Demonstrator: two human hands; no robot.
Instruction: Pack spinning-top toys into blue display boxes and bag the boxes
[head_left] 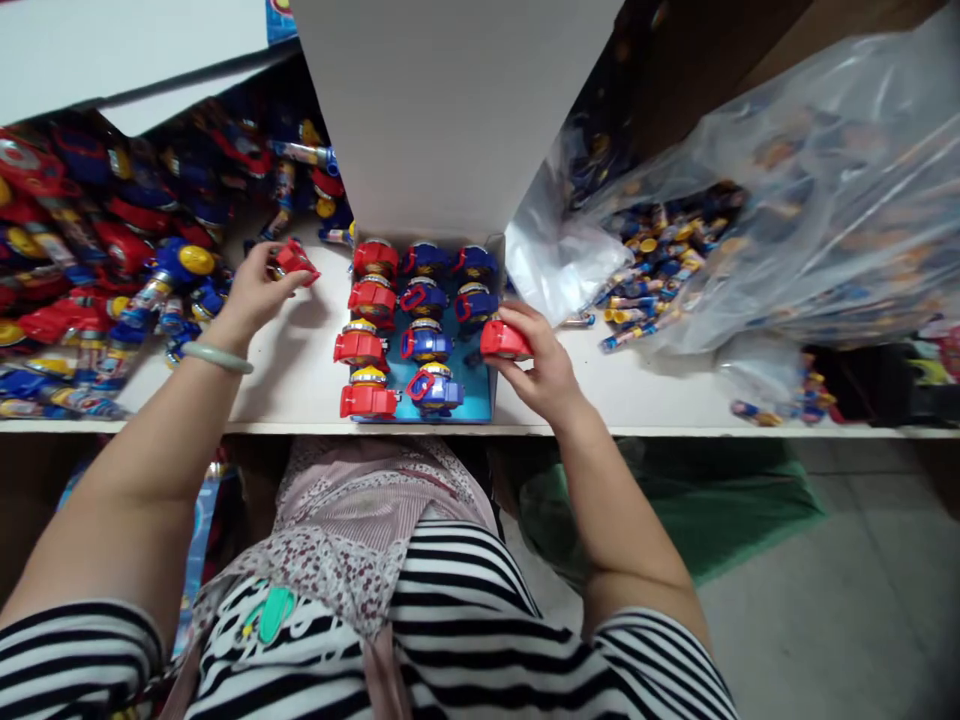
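My left hand (259,285) is closed around a red plastic toy (295,260) above the white table, left of the box. Pinched in my right hand (544,365) is another red plastic toy (504,341), at the right side of the open display box (472,405). Inside the box, red toys (369,396) stand in a column on the left. Blue toys (435,388) fill the middle column, and more blue ones (474,303) sit at the upper right. Bare blue box floor shows at the lower right. The raised white lid (450,110) stands behind.
A heap of red and blue toys (127,240) covers the table's left side. To the right, a clear plastic bag (810,200) spills small candy-filled tubes (652,260). The white table's front edge (675,431) runs close to my body. Green sheeting (720,500) lies below.
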